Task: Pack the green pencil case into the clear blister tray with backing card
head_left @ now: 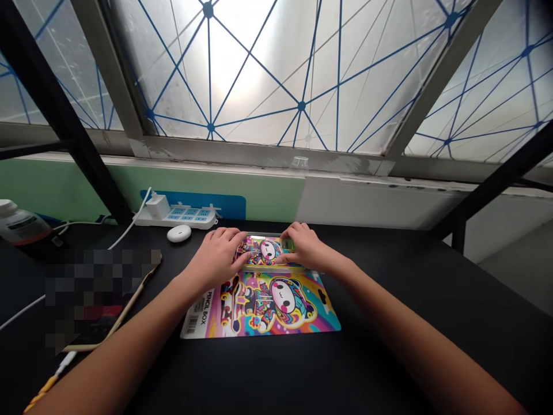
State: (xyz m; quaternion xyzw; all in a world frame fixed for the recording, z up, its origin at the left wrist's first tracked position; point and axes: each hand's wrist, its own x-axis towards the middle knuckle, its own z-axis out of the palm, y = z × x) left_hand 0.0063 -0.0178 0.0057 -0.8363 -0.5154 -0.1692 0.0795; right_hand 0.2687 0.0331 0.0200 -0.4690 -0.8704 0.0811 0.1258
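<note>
A colourful pencil box (266, 251) with a cartoon figure lies across the upper part of a matching backing card (280, 305), which is printed "PENCIL BOX". My left hand (221, 253) holds the box's left end, thumb on the near side and fingers over the far side. At the other end, my right hand (303, 246) grips it in the same way, beside a small green patch on the box. Both hands hide parts of the box ends. The card lies flat with its barcode at the left.
A white power strip (190, 217) with a plugged-in charger stands against the wall, near a white earbud case (178, 233). At the left are a tablet-like device (125, 305), partly blurred out, a cable, and a bottle (21, 223). Black frame posts rise at both sides of the black table (276, 374).
</note>
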